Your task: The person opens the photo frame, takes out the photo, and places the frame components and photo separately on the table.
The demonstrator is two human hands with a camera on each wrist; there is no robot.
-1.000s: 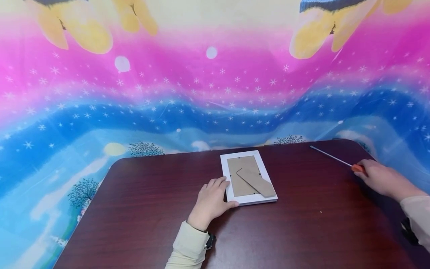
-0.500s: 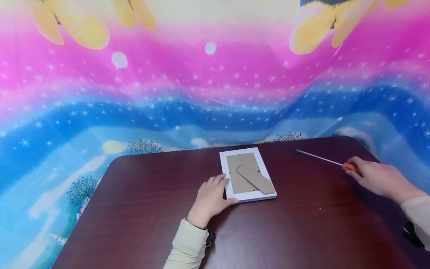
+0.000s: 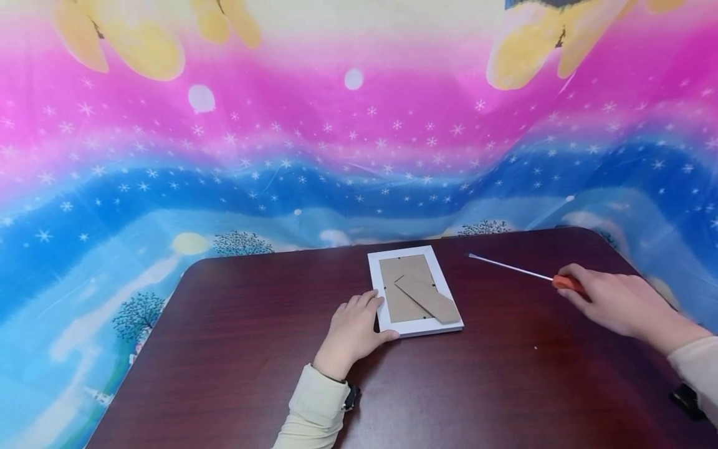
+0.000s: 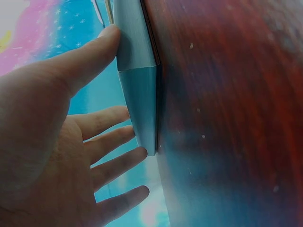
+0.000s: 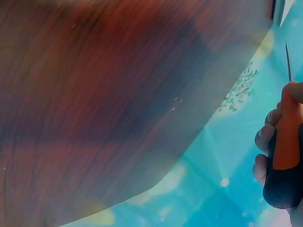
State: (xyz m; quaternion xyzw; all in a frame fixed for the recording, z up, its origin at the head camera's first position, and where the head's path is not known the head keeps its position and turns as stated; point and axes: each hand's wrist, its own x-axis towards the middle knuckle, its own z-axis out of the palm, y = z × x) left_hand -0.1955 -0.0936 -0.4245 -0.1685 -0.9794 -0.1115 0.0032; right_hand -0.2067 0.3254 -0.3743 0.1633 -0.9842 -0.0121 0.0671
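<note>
A white picture frame point(image 3: 406, 302) lies face down on the dark red-brown table, its brown backboard and angled stand leg point(image 3: 430, 301) facing up. Small dark tabs show around the backboard's edge. My left hand point(image 3: 350, 330) rests at the frame's near left corner, thumb on the near edge and fingertips along the left side; the left wrist view shows those fingers spread and fairly straight against the frame's side point(image 4: 139, 101). To the right, my right hand point(image 3: 622, 302) grips the orange-and-black handle of a screwdriver point(image 5: 286, 146). Its long thin shaft points left, the tip short of the frame.
The table point(image 3: 235, 362) has rounded far corners and a far edge close behind the frame. A printed cloth point(image 3: 314, 156) with snowflakes hangs behind it. Tiny light specks point(image 5: 175, 104) lie on the tabletop.
My right hand has moved left with the screwdriver, bringing its tip closer to the picture frame. The left hand and the frame stay in place.
</note>
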